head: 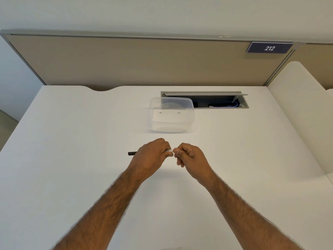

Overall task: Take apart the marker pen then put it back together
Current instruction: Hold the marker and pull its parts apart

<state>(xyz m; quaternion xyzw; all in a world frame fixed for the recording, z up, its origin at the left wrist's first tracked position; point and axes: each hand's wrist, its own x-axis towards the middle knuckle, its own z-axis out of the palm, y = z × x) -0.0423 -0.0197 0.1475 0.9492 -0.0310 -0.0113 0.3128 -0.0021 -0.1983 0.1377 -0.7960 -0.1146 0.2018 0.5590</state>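
Note:
I hold the marker pen (132,153) level above the white desk, lying left to right. Its dark end sticks out to the left of my left hand (151,156), which is closed around the barrel. A short whitish stretch of the barrel shows between the two hands. My right hand (189,156) pinches the pen's right end with thumb and fingertips, and that end is hidden under the fingers. Whether the cap is on cannot be told.
A clear plastic container (172,114) stands on the desk (72,141) just beyond my hands. Behind it an open cable hatch (212,101) shows wires. A beige partition (126,60) with a "212" sign (269,48) closes the back; a white divider (297,105) stands at right.

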